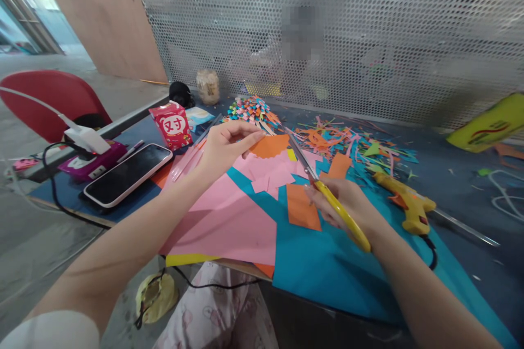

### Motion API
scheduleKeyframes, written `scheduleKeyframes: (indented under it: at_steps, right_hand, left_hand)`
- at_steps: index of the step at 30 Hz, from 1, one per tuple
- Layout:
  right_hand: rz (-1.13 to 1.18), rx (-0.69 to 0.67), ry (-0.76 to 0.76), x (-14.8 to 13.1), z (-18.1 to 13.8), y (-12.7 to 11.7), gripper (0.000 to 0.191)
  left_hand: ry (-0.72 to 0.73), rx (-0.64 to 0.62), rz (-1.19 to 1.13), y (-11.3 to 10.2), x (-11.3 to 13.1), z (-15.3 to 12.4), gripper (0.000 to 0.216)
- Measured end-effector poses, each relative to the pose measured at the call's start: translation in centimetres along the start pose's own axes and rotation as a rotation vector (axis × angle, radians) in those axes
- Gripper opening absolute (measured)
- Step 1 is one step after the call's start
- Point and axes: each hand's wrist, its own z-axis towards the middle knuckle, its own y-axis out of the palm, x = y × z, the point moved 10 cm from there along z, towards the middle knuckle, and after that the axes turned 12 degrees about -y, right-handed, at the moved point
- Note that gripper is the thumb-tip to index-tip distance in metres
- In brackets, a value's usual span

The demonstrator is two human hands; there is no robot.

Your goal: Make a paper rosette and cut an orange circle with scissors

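My left hand (229, 144) pinches a piece of orange paper (268, 146) with an uneven lower edge. In my right hand (341, 202) is a pair of scissors (333, 204) with yellow handles, its blades pointing up and left beside the orange paper's right end. Whether the blades touch the paper I cannot tell. Below lie small pink paper pieces (272, 172) and an orange rectangle of paper (303, 208). Under them spread a large pink sheet (229, 221) and a large blue sheet (327, 278).
Paper scraps (339, 139) and a heap of small colourful pieces (254, 110) lie toward the perforated metal panel (368, 38). At right rest a yellow glue gun (405, 202) and a yellow bottle (487, 122). At left are a phone (129, 174), a purple power strip (94, 161) and a red packet (172, 126).
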Motion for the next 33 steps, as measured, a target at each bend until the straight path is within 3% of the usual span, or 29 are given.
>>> scheduleKeyframes:
  at_steps: [14, 24, 27, 29, 33]
  right_hand:
    - [-0.014, 0.023, 0.007, 0.3, 0.1, -0.2, 0.049]
    - [-0.049, 0.046, 0.043, 0.9, 0.4, -0.6, 0.055]
    - [-0.203, 0.054, 0.13, 2.3, 1.0, -1.7, 0.054]
    - [-0.436, 0.054, 0.183, 3.2, 1.3, -2.9, 0.052]
    - [-0.633, 0.1, 0.23, 4.3, 1.6, -4.4, 0.038]
  left_hand:
    - [0.02, -0.082, 0.078, 0.9, 0.4, -0.2, 0.021]
    - [0.045, 0.001, 0.172, -0.3, 0.0, 0.6, 0.019]
    - [-0.013, 0.007, 0.196, -0.4, -1.0, 0.9, 0.015]
    - [-0.083, 0.005, 0.2, -0.4, -2.0, 1.1, 0.014]
    - [-0.184, -0.009, 0.204, -0.2, -3.6, 1.2, 0.012]
